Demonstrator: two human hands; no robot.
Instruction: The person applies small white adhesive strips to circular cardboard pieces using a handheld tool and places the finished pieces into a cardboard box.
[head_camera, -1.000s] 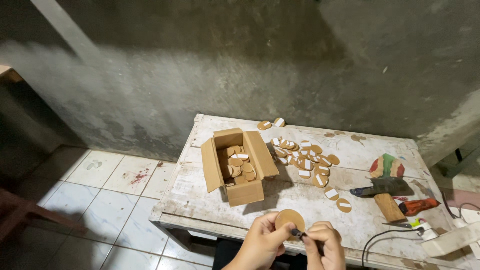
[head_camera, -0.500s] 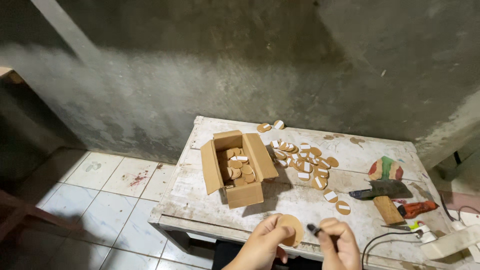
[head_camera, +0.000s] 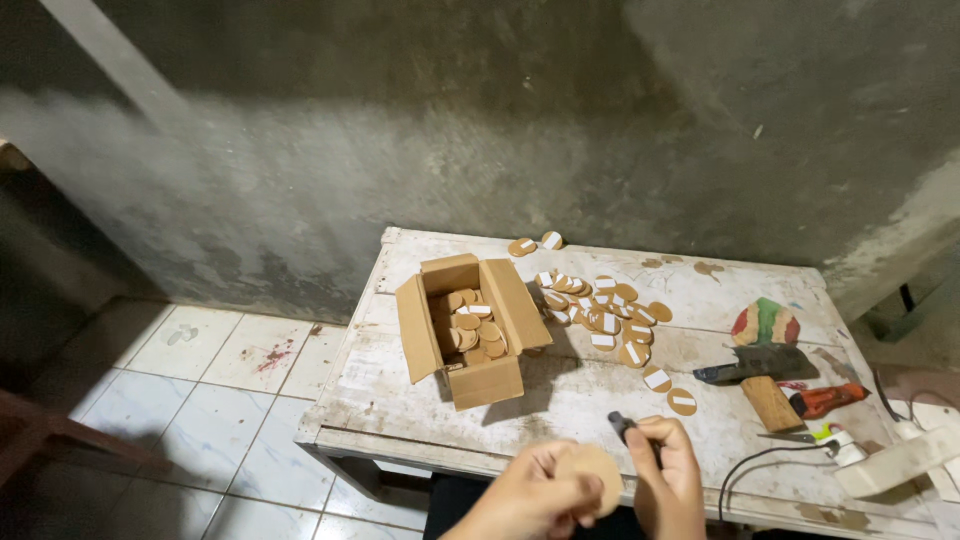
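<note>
From the head view, the left hand (head_camera: 535, 495) pinched a round tan disc (head_camera: 590, 476) at the desk's (head_camera: 560, 400) near edge, while the right hand (head_camera: 668, 470) was closed around a dark pen-like tool (head_camera: 626, 429), its tip just beside the disc. An open box (head_camera: 470, 330) of discs stood ahead, with loose discs (head_camera: 600, 305) scattered beyond it and a hammer (head_camera: 755, 370) to the right. Held over the edge, the disc could likely slip and drop to the floor (head_camera: 200, 390).
</note>
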